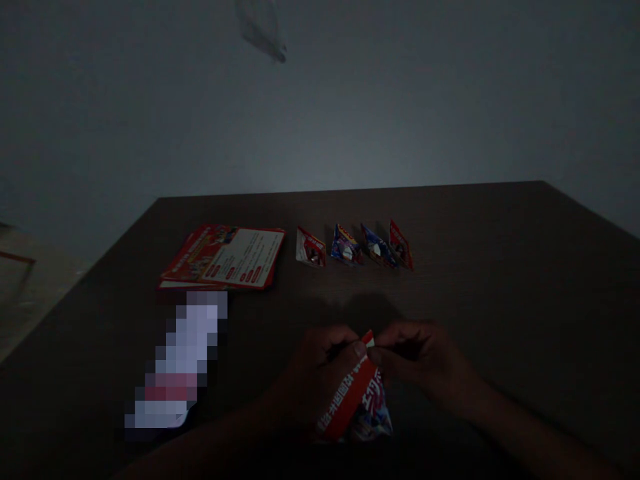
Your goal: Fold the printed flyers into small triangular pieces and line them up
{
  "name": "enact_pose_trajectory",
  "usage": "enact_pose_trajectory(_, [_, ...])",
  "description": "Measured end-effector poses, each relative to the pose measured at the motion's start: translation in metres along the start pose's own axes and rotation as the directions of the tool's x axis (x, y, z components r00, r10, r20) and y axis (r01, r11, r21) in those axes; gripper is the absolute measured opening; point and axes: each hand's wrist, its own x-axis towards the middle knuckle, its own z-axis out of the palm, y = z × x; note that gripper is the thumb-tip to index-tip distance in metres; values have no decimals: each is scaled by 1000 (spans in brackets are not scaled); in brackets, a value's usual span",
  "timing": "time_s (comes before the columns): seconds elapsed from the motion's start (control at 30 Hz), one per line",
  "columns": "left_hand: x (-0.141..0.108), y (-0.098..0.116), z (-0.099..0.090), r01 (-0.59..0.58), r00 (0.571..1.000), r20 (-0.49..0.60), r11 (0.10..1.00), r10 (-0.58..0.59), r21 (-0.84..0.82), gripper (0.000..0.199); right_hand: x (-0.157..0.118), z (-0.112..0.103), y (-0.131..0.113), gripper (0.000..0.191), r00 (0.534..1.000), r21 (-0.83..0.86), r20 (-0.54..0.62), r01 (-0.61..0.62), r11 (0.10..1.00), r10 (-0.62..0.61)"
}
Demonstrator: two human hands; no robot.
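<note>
Near the bottom centre, a folded packet (350,400) with a red band, white lettering and a colourful print is held between both hands. My left hand (320,367) pinches its upper left edge, thumb on the red band. On the other side, my right hand (425,360) grips the top corner with thumb and finger, close to the left fingertips. Beyond the hands stand folded packets in a row: a red and white one (311,248), a blue one with yellow (346,245), a dark blue one (379,247) and a red one (401,245).
A stack of red and white printed sheets (225,257) lies at the left of the dark table (500,267). Nearer me is a pixelated pale object (183,360). A pale wall (400,100) rises behind the table; something translucent (260,30) shows at the top.
</note>
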Motion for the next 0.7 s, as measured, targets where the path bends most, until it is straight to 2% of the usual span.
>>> enact_pose_trajectory(0.23, [1, 4, -2, -8, 999, 47, 996, 4, 85, 25, 1, 1, 2, 13, 998, 30, -38, 57, 998, -56])
enact_pose_trajectory(0.43, [0, 3, 0, 18, 998, 65, 998, -22, 61, 28, 0, 0, 2, 13, 995, 4, -45, 88, 996, -88])
enact_pose_trajectory(0.6, [0, 6, 0, 37, 999, 13, 999, -37, 14, 27, 2, -1, 4, 15, 997, 32, -20, 73, 997, -72])
enact_pose_trajectory(0.7, [2, 6, 1, 59, 995, -77, 997, -62, -43, 27, 2, -1, 4, 16, 996, 22, 30, 78, 997, -78])
